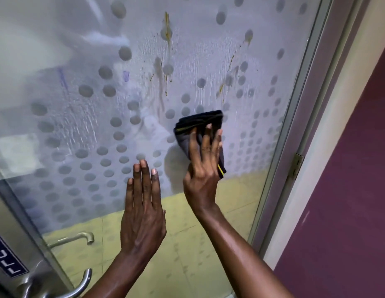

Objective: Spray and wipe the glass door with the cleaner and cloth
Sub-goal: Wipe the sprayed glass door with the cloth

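glass door (208, 50): frosted panel with a grey dot pattern, wet with droplets and runs across its upper and middle area. yellow-brown streaks (166, 29) run down the upper centre, with more at upper right; a small purple mark (126, 75) sits at left.

cloth (200, 127): dark, folded, with a yellow edge trim, pressed flat against the glass right of centre, below the streaks.

right hand (203, 168): laid over the cloth, fingers (206, 138) extended and slightly spread, holding it to the glass by pressure rather than a pinch.

left hand (142, 211): flat on the glass just left of and below the cloth, fingers straight and close together, holding nothing.

surroundings: metal door frame (295, 117) along the right edge with a hinge (296, 166); purple wall (348, 190) beyond. lever handle (79, 284) at lower left beside a blue sign (8, 259); a second handle (79, 238) shows through the glass. the cleaner is not in view.
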Demonstrator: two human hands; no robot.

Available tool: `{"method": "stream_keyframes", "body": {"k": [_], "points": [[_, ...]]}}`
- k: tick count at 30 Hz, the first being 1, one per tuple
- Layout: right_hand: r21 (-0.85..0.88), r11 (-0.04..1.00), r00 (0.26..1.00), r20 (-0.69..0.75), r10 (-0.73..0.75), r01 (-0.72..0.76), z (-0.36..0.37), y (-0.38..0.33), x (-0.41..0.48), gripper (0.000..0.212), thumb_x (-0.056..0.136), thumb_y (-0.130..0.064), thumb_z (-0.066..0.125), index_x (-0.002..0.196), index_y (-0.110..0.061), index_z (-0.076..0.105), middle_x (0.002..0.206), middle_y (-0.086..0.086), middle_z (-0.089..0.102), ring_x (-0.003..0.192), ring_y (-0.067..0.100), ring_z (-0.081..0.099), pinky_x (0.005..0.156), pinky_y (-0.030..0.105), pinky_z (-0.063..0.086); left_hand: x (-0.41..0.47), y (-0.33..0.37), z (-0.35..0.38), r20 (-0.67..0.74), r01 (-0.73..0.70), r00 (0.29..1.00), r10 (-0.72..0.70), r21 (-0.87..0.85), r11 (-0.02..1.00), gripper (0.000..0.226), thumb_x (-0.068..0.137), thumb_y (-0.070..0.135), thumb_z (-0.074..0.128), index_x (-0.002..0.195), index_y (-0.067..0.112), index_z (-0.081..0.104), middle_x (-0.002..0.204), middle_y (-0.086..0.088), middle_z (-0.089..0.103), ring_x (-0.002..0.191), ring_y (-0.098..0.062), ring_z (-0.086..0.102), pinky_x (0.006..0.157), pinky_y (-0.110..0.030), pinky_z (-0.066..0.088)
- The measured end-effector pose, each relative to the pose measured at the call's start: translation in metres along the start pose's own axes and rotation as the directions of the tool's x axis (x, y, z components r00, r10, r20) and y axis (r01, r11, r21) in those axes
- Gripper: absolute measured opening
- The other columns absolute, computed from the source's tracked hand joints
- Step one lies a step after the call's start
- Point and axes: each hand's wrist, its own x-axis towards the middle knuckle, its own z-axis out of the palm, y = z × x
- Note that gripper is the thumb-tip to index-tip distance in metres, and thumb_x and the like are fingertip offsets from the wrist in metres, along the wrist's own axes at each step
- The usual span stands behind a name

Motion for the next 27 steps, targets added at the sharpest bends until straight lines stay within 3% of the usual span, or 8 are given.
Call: {"method": "stream_keyframes", "body": {"k": [2,4,9,12,16,20,24,27], "points": [[-0.041,0.988,0.984,0.108,-0.143,0.148,-0.004,0.011,-0.019,0.090,0.086,0.026,0.041,0.167,-0.012,0.040,0.179,0.021,0.022,0.168,0.049,0.010,0.130,0.069,0.027,0.000,0.000,0.003,-0.014,-0.001,1.000,0.001,0.005,1.000,0.135,0.074,0.020,0.094,0.174,-0.006,0.008,0.184,-0.031,-0.003,0.174,-0.047,-0.002,0.142,-0.054,0.001],[-0.075,0.985,0.977,0.161,-0.140,0.154,-0.012,0.028,-0.030,0.091,0.085,0.027,0.043,0.166,-0.013,0.042,0.179,0.019,0.024,0.168,0.047,0.013,0.130,0.066,0.030,0.000,0.001,0.005,-0.016,0.000,1.000,0.000,0.008,1.000,0.136,0.073,0.023,0.094,0.174,-0.006,0.008,0.184,-0.031,-0.003,0.174,-0.048,-0.001,0.142,-0.056,0.004],[0.037,0.951,0.949,-0.062,0.308,-0.306,-0.029,0.062,0.017,0.086,0.081,0.027,0.047,0.161,-0.005,0.049,0.176,0.023,0.030,0.165,0.048,0.026,0.127,0.055,0.042,0.000,0.000,0.005,-0.004,-0.001,1.000,0.001,0.027,1.000,0.136,0.075,0.026,0.093,0.175,-0.006,0.007,0.184,-0.031,-0.004,0.174,-0.048,-0.001,0.142,-0.057,0.004],[0.139,0.906,0.897,-0.143,0.418,-0.400,-0.028,0.059,0.063,0.087,0.083,0.020,0.044,0.166,-0.009,0.041,0.178,0.019,0.026,0.166,0.047,0.021,0.130,0.061,0.037,0.000,0.005,0.002,0.006,0.015,1.000,-0.015,0.029,0.999,0.135,0.077,0.026,0.093,0.174,-0.007,0.006,0.184,-0.032,-0.005,0.173,-0.048,-0.002,0.139,-0.061,0.012],[0.012,0.995,0.989,-0.109,0.100,-0.099,-0.016,0.037,0.053,0.095,0.073,0.021,0.041,0.164,-0.005,0.044,0.177,0.026,0.024,0.165,0.053,0.020,0.131,0.066,0.027,0.002,0.025,-0.004,0.000,0.088,0.996,-0.088,-0.026,0.996,0.131,0.081,0.030,0.090,0.173,-0.009,0.005,0.182,-0.036,-0.008,0.172,-0.053,-0.004,0.136,-0.067,0.022],[-0.043,0.983,0.971,0.170,-0.171,0.180,-0.023,0.051,-0.006,0.106,0.070,0.024,0.041,0.169,-0.014,0.036,0.182,0.017,0.015,0.169,0.046,0.006,0.132,0.067,0.024,0.018,0.049,-0.010,-0.043,0.104,0.993,-0.108,-0.092,0.990,0.130,0.083,0.032,0.090,0.173,-0.010,0.006,0.182,-0.036,-0.010,0.172,-0.051,-0.008,0.141,-0.058,0.007],[-0.056,0.992,0.987,0.111,0.120,-0.114,-0.035,0.079,-0.012,0.097,0.079,0.030,0.043,0.167,-0.012,0.039,0.181,0.017,0.019,0.169,0.042,0.011,0.124,0.055,0.045,0.042,0.063,-0.009,-0.045,0.001,0.999,-0.006,-0.107,0.994,0.128,0.085,0.031,0.088,0.174,-0.008,0.004,0.183,-0.034,-0.008,0.173,-0.050,-0.005,0.141,-0.060,0.012],[0.065,0.911,0.911,-0.037,0.411,-0.408,-0.041,0.087,0.042,0.088,0.087,0.024,0.044,0.167,-0.011,0.037,0.181,0.016,0.019,0.169,0.042,0.014,0.126,0.051,0.042,0.052,0.064,-0.007,-0.015,-0.009,1.000,0.007,-0.107,0.994,0.129,0.084,0.027,0.090,0.174,-0.007,0.004,0.184,-0.032,-0.009,0.173,-0.049,-0.007,0.139,-0.062,0.019]]}}
